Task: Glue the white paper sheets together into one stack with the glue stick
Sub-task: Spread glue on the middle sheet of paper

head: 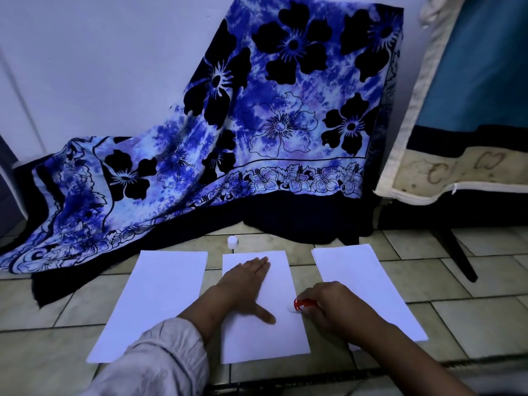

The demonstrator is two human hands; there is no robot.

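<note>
Three white paper sheets lie side by side on the tiled floor: a left sheet, a middle sheet and a right sheet. My left hand rests flat on the middle sheet, fingers spread, pressing it down. My right hand grips a red glue stick held sideways, its white tip touching the right edge of the middle sheet. The glue stick's white cap stands on the floor just beyond the middle sheet.
A blue flowered cloth drapes over something behind the sheets and spills onto the floor at left. A mattress edge leans at the right, with a dark leg near the right sheet.
</note>
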